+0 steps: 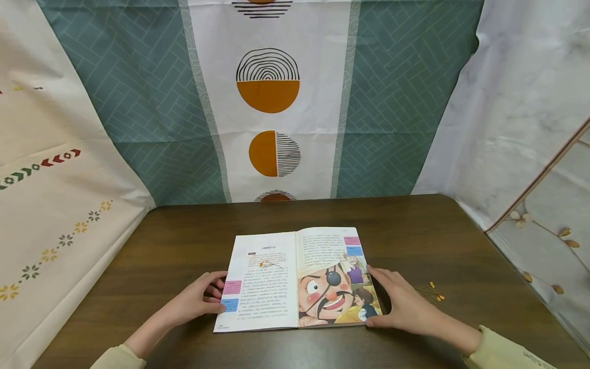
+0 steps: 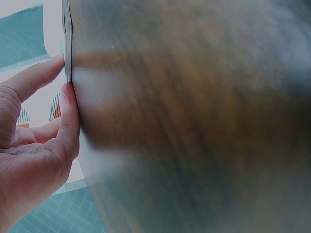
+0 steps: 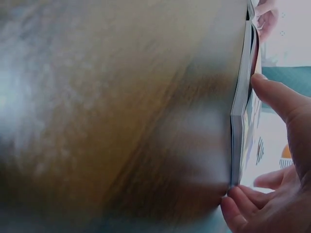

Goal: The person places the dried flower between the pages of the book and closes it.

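An open picture book (image 1: 265,297) lies on the dark wooden table, text on its left page and a cartoon pirate with an eyepatch on its right. My left hand (image 1: 207,294) holds the left edge, thumb by the blue label; in the left wrist view its thumb (image 2: 43,75) and a finger meet at the book's edge. At the opposite side, my right hand (image 1: 398,302) holds the right page's edge between thumb, near the lower corner, and fingertips farther up. A small dried flower sprig (image 1: 269,265) rests on the left page. The book partly hides some fingertips.
Right of my right hand, a second sprig with yellow flowers (image 1: 435,294) lies on the table (image 1: 184,230). A patterned teal and white cloth (image 1: 276,113) hangs behind the table's far edge, with pale cloths at both sides.
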`<state>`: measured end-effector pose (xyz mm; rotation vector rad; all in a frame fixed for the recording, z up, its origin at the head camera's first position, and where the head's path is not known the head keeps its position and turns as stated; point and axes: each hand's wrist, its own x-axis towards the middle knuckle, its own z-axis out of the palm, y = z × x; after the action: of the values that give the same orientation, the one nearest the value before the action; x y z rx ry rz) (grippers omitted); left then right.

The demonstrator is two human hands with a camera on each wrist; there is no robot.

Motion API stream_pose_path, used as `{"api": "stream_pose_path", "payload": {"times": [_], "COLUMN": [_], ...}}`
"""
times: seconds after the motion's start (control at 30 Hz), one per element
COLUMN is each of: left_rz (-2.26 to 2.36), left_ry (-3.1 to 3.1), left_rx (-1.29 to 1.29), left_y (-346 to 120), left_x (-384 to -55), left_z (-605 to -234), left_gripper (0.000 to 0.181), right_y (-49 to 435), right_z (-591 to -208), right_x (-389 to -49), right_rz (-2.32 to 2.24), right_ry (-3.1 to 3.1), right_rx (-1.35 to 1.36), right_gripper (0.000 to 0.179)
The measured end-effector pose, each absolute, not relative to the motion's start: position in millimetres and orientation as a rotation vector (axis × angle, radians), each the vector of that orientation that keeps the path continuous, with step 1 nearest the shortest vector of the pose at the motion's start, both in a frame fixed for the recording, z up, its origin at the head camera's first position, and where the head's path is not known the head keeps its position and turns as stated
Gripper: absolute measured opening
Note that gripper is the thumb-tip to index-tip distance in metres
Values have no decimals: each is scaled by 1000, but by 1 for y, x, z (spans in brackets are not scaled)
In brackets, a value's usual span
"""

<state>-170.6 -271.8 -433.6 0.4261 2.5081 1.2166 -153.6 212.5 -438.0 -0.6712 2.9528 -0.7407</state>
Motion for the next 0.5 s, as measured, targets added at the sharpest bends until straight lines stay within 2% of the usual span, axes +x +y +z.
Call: {"api": "stream_pose_path", "payload": {"times": [0.3,0.5], "left_rz": [1215,1219], "left_ry": [2510,2504], "left_rx": [453,441], "left_y": [-273,-272], "left_x": [-172,-171], "left_z": [-435,-433], "left_gripper": [82,83], "right_y": [203,200], "right_z": [-439,-444], "right_x": [-154,-154], "right_rz": [-712,-665], "right_ry": [2989,3016], "right_rx": [-654,-648], "right_gripper": [126,127]}}
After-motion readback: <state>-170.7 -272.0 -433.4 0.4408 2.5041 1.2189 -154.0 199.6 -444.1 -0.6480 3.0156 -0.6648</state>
